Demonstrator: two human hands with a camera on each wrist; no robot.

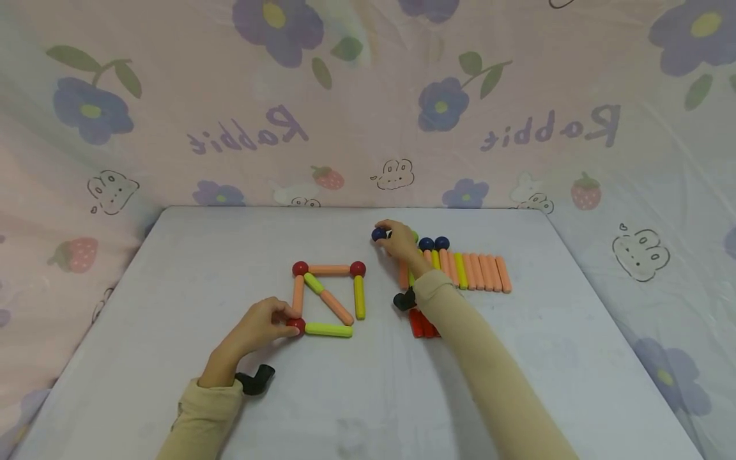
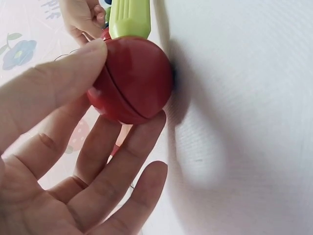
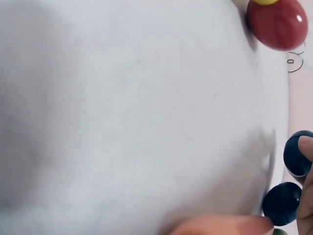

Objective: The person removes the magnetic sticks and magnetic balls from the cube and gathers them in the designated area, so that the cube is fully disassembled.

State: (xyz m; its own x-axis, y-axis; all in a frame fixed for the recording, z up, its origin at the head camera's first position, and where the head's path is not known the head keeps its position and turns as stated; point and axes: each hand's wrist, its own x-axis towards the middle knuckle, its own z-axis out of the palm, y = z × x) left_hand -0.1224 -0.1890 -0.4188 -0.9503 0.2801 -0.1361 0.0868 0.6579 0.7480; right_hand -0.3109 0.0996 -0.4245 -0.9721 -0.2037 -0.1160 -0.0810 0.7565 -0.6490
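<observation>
My left hand (image 1: 259,327) pinches a red ball (image 2: 139,81) between thumb and fingers at the near left corner of a flat frame of rods. A yellow-green rod (image 1: 328,329) runs right from that ball, and an orange rod (image 1: 298,296) leads back to another red ball (image 1: 300,269). At the back of the table my right hand (image 1: 399,243) holds a dark blue ball (image 1: 378,234) with thumb and fingers. In the right wrist view, a second blue ball (image 3: 282,204) sits close beside the held one. The hand and forearm hide part of the rod row.
A row of orange and yellow-green rods (image 1: 485,272) lies at the right, two blue balls (image 1: 441,243) behind it. Several red rods (image 1: 422,324) lie nearer, partly under the right forearm. A two-colour diagonal rod (image 1: 336,306) lies inside the frame. A patterned cloth (image 1: 368,96) hangs behind.
</observation>
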